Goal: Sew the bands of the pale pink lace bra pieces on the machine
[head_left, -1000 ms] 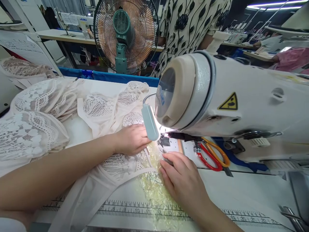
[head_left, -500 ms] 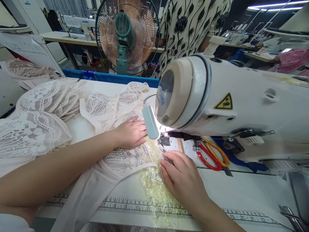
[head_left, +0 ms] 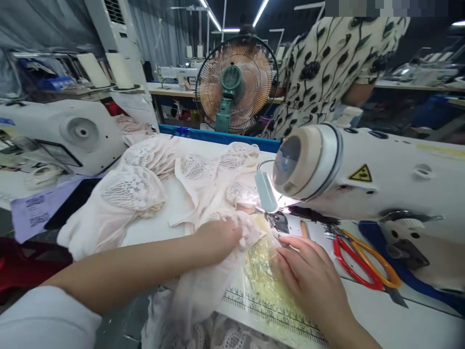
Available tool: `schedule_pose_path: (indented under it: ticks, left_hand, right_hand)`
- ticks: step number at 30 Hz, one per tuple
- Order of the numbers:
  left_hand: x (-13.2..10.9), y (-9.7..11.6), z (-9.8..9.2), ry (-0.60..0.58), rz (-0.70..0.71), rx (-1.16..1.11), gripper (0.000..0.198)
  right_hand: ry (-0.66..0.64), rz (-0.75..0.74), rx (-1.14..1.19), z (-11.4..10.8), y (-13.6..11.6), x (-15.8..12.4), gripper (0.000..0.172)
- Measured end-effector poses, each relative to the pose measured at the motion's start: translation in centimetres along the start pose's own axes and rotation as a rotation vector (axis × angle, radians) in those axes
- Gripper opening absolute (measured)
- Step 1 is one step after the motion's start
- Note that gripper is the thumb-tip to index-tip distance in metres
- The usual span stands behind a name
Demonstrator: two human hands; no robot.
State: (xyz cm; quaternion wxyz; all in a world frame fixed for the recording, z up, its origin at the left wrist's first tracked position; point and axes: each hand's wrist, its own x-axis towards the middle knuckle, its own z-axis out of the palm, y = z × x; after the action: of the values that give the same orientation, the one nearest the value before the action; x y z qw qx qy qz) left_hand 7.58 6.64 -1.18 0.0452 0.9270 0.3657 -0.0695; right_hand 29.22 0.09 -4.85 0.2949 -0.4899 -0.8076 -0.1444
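- Lace garments [head_left: 198, 169] in pale pinkish white spread over the left and middle of the white table [head_left: 366, 310]: openwork lace cups joined to thin, plain fabric, softly creased, with a heap at the far left.
- Sewing machine [head_left: 395, 165] in smooth, glossy cream, its rounded end facing the lace from the right.
- Nearest piece [head_left: 214, 283] of the lace, lying under the left hand, its sheer panel falling blurred toward the table's near edge and its patterned edge overlapping the yellow strip.
- Yellow strip [head_left: 271, 291], crinkled, shiny and see-through, running over the printed ruler marks toward the near edge.
- Right hand [head_left: 312, 271], half closed over the strip's right side, thumb and forefinger gripping a slim tool.
- Left hand [head_left: 220, 240], palm down on the nearest piece, fingers bent into the cloth; it is blurred, so I cannot tell whether they pinch it.
- Red and orange loop handles [head_left: 376, 283], smooth and curved, beside the right hand.
- Lamp [head_left: 266, 191], a pale green rounded bar, lit beside the machine's end.
- Slim tool [head_left: 285, 242], greyish, mostly hidden by the fingers.
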Motion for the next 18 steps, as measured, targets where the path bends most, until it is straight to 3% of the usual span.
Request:
schedule_pose_path:
  ticks: [5, 8, 14, 18]
  left_hand:
    - [0.1, 1.3, -2.0, 0.020, 0.038, -0.162, 0.018]
    - [0.1, 0.4, -3.0, 0.086, -0.027, -0.173, 0.021]
    - [0.5, -6.0, -3.4, 0.249, -0.272, -0.148, 0.038]
    - [0.1, -9.7, -2.1, 0.169, -0.436, -0.109, 0.049]
  right_hand:
    - [0.022, -0.075, 0.017, 0.3, 0.0, 0.0, 0.010]
    - [0.049, -0.098, 0.048, 0.1, -0.2, 0.1, 0.011]
    - [0.003, -0.172, 0.168, -0.1, -1.7, 0.4, 0.020]
    - [-0.197, -0.256, 0.175, 0.5, -4.5, 0.9, 0.038]
